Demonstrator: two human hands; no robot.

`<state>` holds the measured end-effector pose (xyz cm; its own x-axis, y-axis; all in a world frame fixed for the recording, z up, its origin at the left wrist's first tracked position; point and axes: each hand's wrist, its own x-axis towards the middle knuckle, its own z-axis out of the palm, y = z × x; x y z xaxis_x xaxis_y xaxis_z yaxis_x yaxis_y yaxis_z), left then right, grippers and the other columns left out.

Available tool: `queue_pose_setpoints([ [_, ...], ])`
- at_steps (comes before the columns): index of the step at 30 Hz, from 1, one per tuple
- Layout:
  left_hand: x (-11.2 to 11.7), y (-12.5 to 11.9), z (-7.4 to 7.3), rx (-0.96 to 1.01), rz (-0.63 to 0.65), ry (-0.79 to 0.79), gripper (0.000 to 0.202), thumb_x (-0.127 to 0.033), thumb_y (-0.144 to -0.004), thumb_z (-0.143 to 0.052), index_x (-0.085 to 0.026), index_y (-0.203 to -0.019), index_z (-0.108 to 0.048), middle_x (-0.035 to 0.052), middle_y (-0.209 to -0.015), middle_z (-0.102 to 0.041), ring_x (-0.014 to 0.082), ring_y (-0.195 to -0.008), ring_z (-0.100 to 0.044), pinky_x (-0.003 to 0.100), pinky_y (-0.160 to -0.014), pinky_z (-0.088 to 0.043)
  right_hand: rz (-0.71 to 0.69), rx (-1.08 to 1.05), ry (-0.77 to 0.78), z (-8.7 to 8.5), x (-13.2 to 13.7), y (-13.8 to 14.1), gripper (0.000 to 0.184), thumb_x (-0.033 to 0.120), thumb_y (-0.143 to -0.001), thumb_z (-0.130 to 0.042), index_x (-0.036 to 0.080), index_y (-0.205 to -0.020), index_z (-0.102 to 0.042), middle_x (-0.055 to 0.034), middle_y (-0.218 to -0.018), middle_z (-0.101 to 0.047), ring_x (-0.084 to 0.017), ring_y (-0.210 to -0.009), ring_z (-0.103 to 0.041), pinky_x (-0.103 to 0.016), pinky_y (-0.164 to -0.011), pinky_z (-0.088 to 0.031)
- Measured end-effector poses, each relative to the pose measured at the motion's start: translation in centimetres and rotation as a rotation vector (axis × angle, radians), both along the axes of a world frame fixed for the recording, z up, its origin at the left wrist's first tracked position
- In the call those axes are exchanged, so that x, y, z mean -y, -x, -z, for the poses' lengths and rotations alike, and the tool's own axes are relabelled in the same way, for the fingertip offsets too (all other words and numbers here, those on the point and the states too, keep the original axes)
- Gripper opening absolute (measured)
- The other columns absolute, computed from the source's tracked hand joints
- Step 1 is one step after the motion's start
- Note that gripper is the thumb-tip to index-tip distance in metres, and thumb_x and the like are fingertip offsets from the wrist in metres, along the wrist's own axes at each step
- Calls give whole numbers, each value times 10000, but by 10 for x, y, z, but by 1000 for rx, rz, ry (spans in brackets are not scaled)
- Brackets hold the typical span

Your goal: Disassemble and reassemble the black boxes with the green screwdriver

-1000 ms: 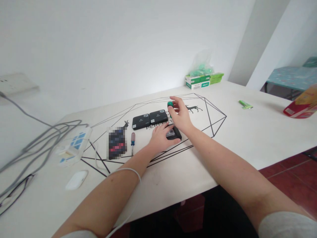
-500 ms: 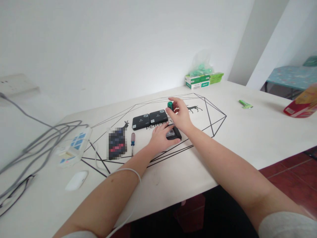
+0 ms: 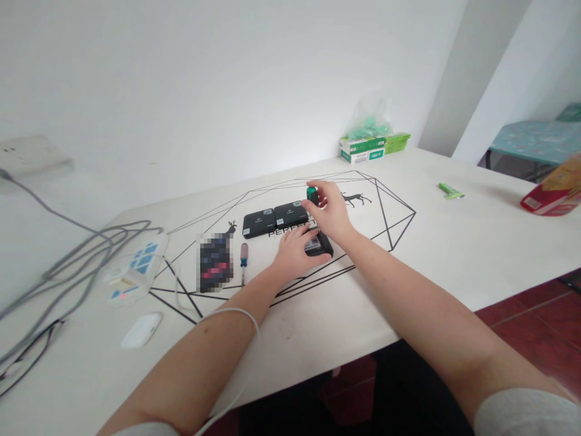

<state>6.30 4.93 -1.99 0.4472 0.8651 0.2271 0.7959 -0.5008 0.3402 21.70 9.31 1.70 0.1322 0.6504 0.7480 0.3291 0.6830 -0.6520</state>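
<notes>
My left hand (image 3: 297,251) holds a flat black box (image 3: 323,247) down on the table, its fingers along the far side and its thumb at the near right edge. A label shows on the box, partly covered by the fingers. Above it, my right hand (image 3: 333,212) is closed around the upright green and black handle of a screwdriver (image 3: 311,194). The tip of that screwdriver is hidden behind my hands. Two more flat black boxes (image 3: 258,223) lie side by side just beyond my left hand. A second screwdriver (image 3: 244,254), with a red and blue handle, rests left of it.
A blurred-out dark item (image 3: 215,263) lies left of the second screwdriver. Further left are a power strip (image 3: 143,266), grey cables (image 3: 91,266) and a white case (image 3: 141,330). Green boxes (image 3: 363,145) stand against the wall; a red package (image 3: 549,194) is at far right.
My right hand and its fingers have shifted slightly around the screwdriver handle, which stays upright. My left hand and the boxes look unmoved.
</notes>
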Motion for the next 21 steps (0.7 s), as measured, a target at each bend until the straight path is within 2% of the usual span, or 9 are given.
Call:
queue_pose_setpoints([
  [3,-1,1,2,4,19,-4,721,-679,-820,-765,-280,-1404,-624,84,-1587,-505,346,-1495,-412,543,-1240,-294,-35,-42,23,1,1,1,393,247,-870,-614,273,-1261,-637,-63,-1129,-687,-202,-890,-634,-378,-772,-576],
  [7,-3,2,4,3,20,-10,724,-685,-825,-754,-280,-1409,-619,90,-1591,-501,338,-1495,-416,541,-1242,-290,-120,-75,55,1,1,1,340,240,-946,-475,278,-1237,-647,-46,-1174,-718,-210,-1005,-665,-413,-892,-573],
  [10,-3,1,3,3,23,-6,713,-675,-823,-760,-294,-1409,-618,79,-1591,-502,346,-1498,-412,553,-1242,-290,-89,-42,29,0,1,0,303,295,-934,-560,280,-1214,-673,-69,-1203,-675,-221,-1023,-641,-404,-856,-580],
  [12,-2,1,2,2,26,-5,699,-665,-820,-767,-313,-1406,-619,65,-1589,-505,353,-1498,-409,561,-1239,-295,-41,-9,10,0,0,-1,337,308,-865,-684,284,-1201,-688,-78,-1178,-637,-220,-970,-619,-395,-813,-584],
  [14,-2,1,2,5,27,-7,695,-662,-820,-769,-320,-1406,-618,60,-1590,-504,353,-1498,-409,561,-1241,-295,-18,18,5,0,0,-1,379,278,-817,-737,289,-1193,-696,-68,-1119,-619,-205,-889,-597,-394,-786,-584],
  [18,-3,2,3,14,24,-10,719,-686,-808,-766,-307,-1403,-625,65,-1587,-505,351,-1493,-416,549,-1245,-297,-31,17,5,0,1,-1,429,236,-836,-666,292,-1261,-664,-62,-1101,-652,-195,-839,-602,-376,-740,-578],
  [21,-4,2,5,12,27,-13,734,-699,-809,-757,-291,-1405,-626,78,-1583,-510,352,-1488,-423,548,-1243,-298,-80,-26,38,1,2,1,462,211,-860,-590,284,-1314,-629,-59,-1139,-698,-199,-882,-649,-381,-777,-584],
])
